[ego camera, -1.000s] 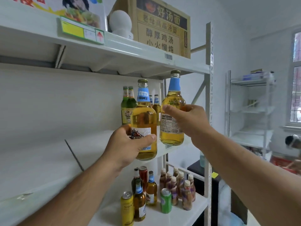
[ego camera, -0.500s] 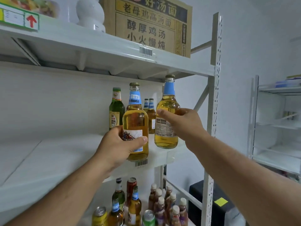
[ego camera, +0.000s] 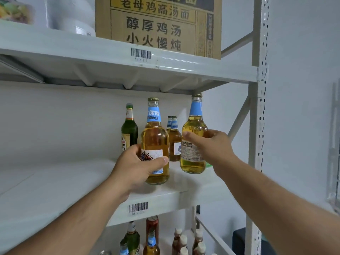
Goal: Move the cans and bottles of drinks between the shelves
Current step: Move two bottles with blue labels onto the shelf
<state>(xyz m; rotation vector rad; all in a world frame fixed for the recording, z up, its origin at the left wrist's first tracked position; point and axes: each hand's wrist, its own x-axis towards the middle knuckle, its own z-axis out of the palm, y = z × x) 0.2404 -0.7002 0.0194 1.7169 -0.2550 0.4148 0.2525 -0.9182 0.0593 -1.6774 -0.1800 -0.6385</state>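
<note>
Left hand [ego camera: 137, 167]: its grip wraps the lower body of a golden beer bottle [ego camera: 155, 144], held upright at the front of the middle shelf [ego camera: 165, 196].
Right hand [ego camera: 211, 146]: its grip holds a second golden bottle [ego camera: 193, 142] upright, just right of the first.
Behind them: a green bottle [ego camera: 129, 128] and two small amber bottles [ego camera: 173, 138] stand on that shelf.
Top shelf: a cardboard box [ego camera: 158, 26].
</note>
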